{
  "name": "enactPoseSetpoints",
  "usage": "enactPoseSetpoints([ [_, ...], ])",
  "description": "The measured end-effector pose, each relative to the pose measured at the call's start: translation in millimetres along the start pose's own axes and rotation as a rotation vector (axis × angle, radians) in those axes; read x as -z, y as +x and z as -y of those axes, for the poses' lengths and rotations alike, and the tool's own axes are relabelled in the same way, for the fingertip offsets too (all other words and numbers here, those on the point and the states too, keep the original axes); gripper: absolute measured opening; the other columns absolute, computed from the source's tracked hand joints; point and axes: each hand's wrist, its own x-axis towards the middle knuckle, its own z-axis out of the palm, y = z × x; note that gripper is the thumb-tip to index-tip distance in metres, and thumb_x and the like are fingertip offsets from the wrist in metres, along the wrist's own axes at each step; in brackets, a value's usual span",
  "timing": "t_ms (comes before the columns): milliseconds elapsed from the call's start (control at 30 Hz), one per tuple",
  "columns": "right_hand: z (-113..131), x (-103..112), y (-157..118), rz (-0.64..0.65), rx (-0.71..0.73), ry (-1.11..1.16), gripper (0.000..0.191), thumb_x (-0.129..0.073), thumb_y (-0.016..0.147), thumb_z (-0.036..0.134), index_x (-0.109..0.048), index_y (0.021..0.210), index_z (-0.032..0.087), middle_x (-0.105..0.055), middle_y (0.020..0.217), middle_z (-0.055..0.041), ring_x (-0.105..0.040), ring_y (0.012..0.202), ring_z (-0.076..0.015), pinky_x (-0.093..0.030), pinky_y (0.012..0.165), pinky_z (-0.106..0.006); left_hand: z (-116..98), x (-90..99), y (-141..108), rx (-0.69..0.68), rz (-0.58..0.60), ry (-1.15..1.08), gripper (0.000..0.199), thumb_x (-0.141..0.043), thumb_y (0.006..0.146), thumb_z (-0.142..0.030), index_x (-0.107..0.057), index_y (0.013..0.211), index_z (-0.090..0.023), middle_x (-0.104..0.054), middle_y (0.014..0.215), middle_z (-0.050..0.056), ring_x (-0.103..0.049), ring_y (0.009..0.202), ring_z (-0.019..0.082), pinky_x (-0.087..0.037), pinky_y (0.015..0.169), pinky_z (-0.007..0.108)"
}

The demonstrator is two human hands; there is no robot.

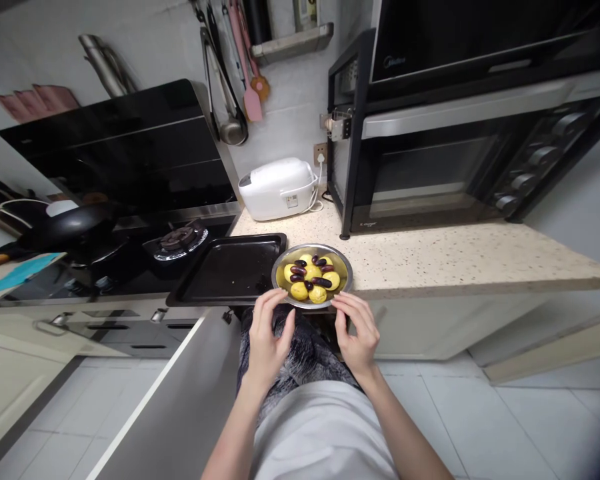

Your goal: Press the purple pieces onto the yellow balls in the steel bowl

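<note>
One bench: cream, stone-like slab peppered with dark flecks, its front edge squared off.
Black tray: shallow, smooth-bottomed, with a faint sheen, at nine o'clock of the bowl and right beside it.
White appliance: glossy, rounded shell, at eleven o'clock of the bowl.
Oven: boxy, dark glass door, silvery handle and round knobs, toward two o'clock.
Metal of the bowl: shiny, round, thin-rimmed; it sits at the bench's front edge, twelve o'clock of both grips.
Yellow balls: matt, faintly mottled, clustered inside the bowl.
Dark ovals: sleek, maroon to nearly black, elongated, strewn over and between the balls.
Left grip: unclenched, thumb parted from curved fingers, fingertips by the rim's eight o'clock.
Right grip: likewise loose, fingertips toward five o'clock; whether either touches metal, I cannot tell.
</note>
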Motion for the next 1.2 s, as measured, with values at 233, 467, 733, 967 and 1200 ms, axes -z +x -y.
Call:
enactPoseSetpoints([
  [233, 1, -4, 0, -0.002, 0.001, -0.009, 0.028, -0.058, 0.094, 0.005, -0.073, 0.108, 0.023, -0.077, 0.106, -0.0076, -0.072, 0.106, -0.023, -0.06, 0.094, -0.043, 29, -8.0, 65, -0.016, 0.466, -0.064, 0.068, -0.078, 0.09, -0.04, -0.047, 0.15, -0.03, -0.051, 0.149, 0.013, -0.052, 0.141, 0.03, -0.046, 0.119, 0.048],
  [467, 2, -3, 2, -0.001, -0.003, -0.012, 0.028, -0.058, 0.094, 0.004, -0.073, 0.107, 0.024, -0.077, 0.104, -0.0074, -0.072, 0.104, -0.023, -0.061, 0.091, -0.043, 53, -53.4, 112, -0.168, 0.791, 0.078, 0.094, -0.083, 0.079, -0.059, -0.043, 0.157, -0.025, -0.045, 0.157, 0.021, -0.046, 0.147, 0.04, -0.04, 0.12, 0.059],
  [733, 1, -2, 1, 0.011, -0.01, -0.002, 0.029, -0.058, 0.094, 0.004, -0.073, 0.109, 0.024, -0.076, 0.105, -0.0079, -0.072, 0.105, -0.0238, -0.061, 0.091, -0.045, 49, -65.1, 129, -0.266, 0.919, 0.252, 0.069, -0.07, 0.087, -0.065, -0.057, 0.14, -0.022, -0.056, 0.142, 0.02, -0.056, 0.131, 0.039, -0.044, 0.108, 0.059],
  [967, 1, -3, 4, 0.002, 0.002, 0.009, 0.029, -0.058, 0.094, 0.004, -0.074, 0.108, 0.023, -0.077, 0.105, -0.008, -0.072, 0.104, -0.0232, -0.061, 0.091, -0.044, 41, -71.2, 119, -0.45, 0.853, 0.294, 0.034, -0.063, 0.097, -0.046, -0.062, 0.118, -0.019, -0.061, 0.123, 0.015, -0.059, 0.115, 0.032, -0.045, 0.097, 0.045],
  [1200, 1, -2, 4, 0.006, -0.008, 0.008, 0.028, -0.058, 0.094, 0.006, -0.075, 0.107, 0.024, -0.077, 0.105, -0.0081, -0.072, 0.104, -0.024, -0.061, 0.091, -0.045, 43, -76.6, 123, -0.49, 0.854, 0.239, 0.03, -0.065, 0.094, -0.047, -0.062, 0.105, -0.02, -0.064, 0.107, 0.01, -0.06, 0.105, 0.03, -0.044, 0.092, 0.041],
])
